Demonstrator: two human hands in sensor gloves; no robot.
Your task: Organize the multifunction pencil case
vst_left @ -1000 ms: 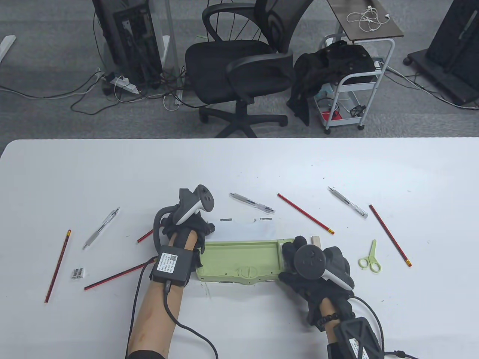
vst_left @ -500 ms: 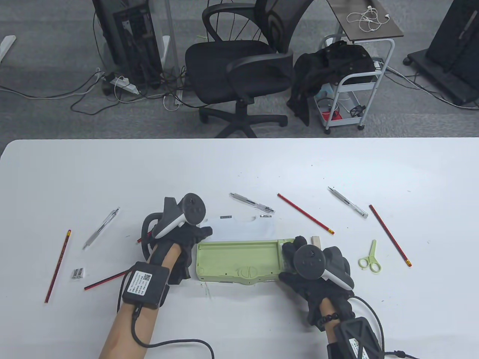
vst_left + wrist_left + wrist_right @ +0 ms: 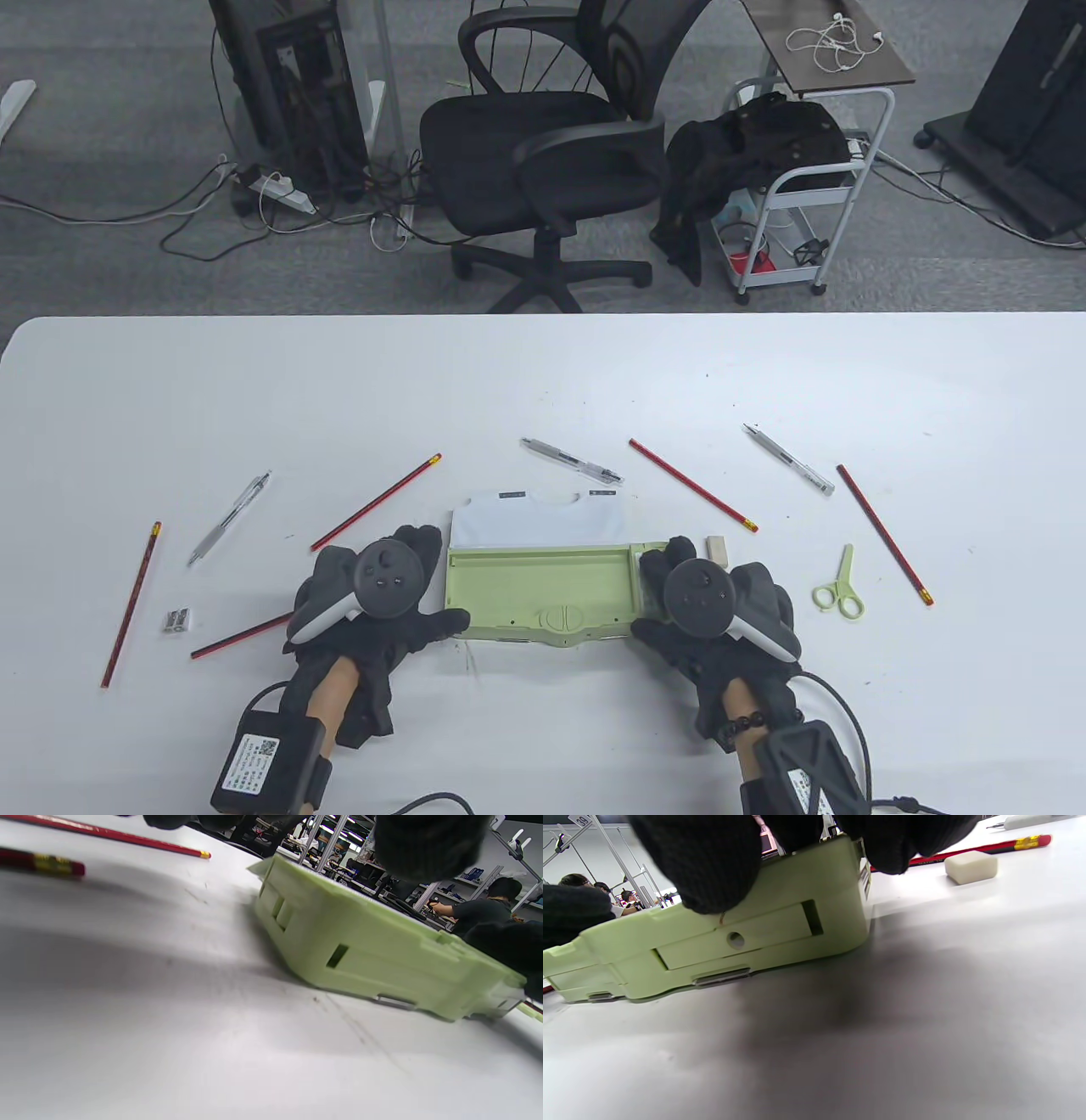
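The green pencil case point(image 3: 543, 586) lies in front of me with its white lid point(image 3: 534, 519) folded open at the back. My left hand point(image 3: 441, 581) holds the case's left end, fingers at the back corner and thumb point(image 3: 452, 621) on the front edge. My right hand point(image 3: 649, 594) grips the right end, fingers over the top and thumb at the front. The left wrist view shows the case's side point(image 3: 360, 942) slightly tilted, and the right wrist view shows its right end point(image 3: 763, 938) under my fingers point(image 3: 700, 861).
Several red pencils point(image 3: 376, 503) and three pens point(image 3: 573, 463) lie scattered around the case. A white eraser point(image 3: 717, 548) and green scissors point(image 3: 840, 587) are to the right. A small sharpener point(image 3: 176, 621) is at the left.
My left hand has drawn back from the lid toward me and settled on the case's left end. The open lid and a red pencil behind it now show. The right hand has stayed put.
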